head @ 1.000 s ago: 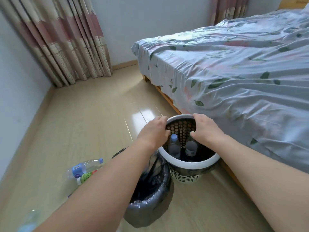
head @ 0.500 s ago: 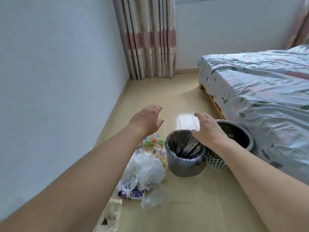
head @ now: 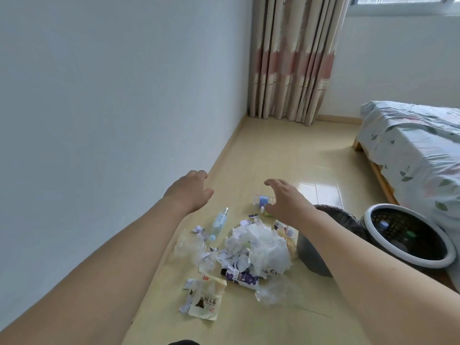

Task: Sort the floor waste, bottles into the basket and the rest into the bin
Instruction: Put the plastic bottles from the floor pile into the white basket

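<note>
Floor waste (head: 251,247), crumpled white plastic, paper scraps and wrappers, lies heaped beside the grey-lined bin (head: 321,255); a clear bottle (head: 219,222) lies left of it. The white basket (head: 408,260) stands against the bed (head: 423,155). Left hand (head: 191,192) and right hand (head: 288,202) hover above, each grip apart, empty

Bare pale wooden floor (head: 293,155) is left beyond both raised hands. Below them, passage is blocked by crumpled white plastic and paper litter (head: 251,247); rightward, by the grey-lined bin (head: 313,255).
</note>
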A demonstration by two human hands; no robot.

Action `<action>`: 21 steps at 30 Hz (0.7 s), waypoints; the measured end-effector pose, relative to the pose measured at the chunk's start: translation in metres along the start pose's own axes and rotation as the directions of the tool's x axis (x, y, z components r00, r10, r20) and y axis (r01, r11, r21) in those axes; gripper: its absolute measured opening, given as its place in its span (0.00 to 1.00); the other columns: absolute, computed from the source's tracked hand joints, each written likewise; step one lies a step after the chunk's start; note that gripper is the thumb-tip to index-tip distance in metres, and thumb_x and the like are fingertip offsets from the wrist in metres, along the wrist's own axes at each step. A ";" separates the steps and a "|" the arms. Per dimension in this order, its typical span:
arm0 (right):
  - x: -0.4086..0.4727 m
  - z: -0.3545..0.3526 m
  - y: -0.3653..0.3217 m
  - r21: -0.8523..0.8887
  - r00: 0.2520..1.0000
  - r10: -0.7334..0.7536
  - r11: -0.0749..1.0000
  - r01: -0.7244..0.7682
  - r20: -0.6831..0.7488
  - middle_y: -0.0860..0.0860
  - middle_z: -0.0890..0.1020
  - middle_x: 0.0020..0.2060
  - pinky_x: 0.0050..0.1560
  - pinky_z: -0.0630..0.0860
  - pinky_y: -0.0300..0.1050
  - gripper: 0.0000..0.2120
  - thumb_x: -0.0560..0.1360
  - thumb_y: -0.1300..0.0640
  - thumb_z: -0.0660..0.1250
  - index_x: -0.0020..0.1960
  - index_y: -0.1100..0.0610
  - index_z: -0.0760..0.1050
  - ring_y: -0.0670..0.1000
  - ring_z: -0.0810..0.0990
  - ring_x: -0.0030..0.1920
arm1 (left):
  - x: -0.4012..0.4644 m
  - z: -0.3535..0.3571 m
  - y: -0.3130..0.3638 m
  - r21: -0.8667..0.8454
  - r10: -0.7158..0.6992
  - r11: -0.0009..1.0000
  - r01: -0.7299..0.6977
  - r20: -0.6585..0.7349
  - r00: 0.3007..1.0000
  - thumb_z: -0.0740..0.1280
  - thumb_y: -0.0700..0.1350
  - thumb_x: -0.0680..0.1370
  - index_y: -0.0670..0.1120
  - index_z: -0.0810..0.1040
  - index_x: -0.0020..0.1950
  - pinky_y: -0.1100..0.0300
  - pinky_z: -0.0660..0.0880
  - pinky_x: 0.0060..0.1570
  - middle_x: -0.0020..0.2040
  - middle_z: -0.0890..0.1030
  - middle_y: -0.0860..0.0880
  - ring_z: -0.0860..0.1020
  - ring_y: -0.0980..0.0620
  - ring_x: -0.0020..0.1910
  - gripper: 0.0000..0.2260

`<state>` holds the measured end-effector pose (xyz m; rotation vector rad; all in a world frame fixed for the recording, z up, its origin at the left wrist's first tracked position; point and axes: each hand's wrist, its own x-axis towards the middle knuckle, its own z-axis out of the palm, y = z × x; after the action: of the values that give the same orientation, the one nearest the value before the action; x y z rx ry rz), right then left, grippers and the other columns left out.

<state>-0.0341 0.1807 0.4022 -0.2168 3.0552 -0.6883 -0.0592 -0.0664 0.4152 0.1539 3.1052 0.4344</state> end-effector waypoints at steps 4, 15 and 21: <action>0.062 0.054 0.026 -0.020 0.996 0.061 0.998 -0.060 0.067 0.50 0.67 0.71 0.63 0.71 0.49 0.27 0.75 0.58 0.64 0.73 0.54 0.63 0.54 0.70 0.67 | 0.048 0.061 -0.045 -0.071 -0.144 0.986 0.151 0.099 0.985 0.61 0.52 0.79 0.46 0.65 0.73 0.53 0.74 0.54 0.67 0.72 0.46 0.74 0.46 0.61 0.24; 0.240 0.249 0.231 -0.052 0.920 0.361 0.932 -0.358 0.153 0.56 0.71 0.66 0.58 0.69 0.49 0.24 0.73 0.61 0.62 0.69 0.58 0.66 0.58 0.70 0.65 | 0.226 0.353 -0.075 -0.283 -0.497 0.748 0.600 0.360 0.789 0.63 0.47 0.78 0.39 0.71 0.62 0.56 0.71 0.53 0.60 0.78 0.41 0.75 0.41 0.61 0.16; 0.286 0.317 0.322 -0.033 0.877 0.469 0.883 -0.468 0.104 0.56 0.71 0.67 0.61 0.71 0.51 0.28 0.74 0.61 0.62 0.73 0.55 0.63 0.59 0.72 0.64 | 0.279 0.473 -0.120 -0.117 -0.653 0.705 0.700 0.280 0.704 0.66 0.43 0.72 0.38 0.68 0.65 0.50 0.74 0.58 0.61 0.77 0.40 0.77 0.39 0.60 0.23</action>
<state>-0.3502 0.2952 -0.0136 0.4603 2.8272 -0.6042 -0.3404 -0.0242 -0.0697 -0.8684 2.5912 0.6486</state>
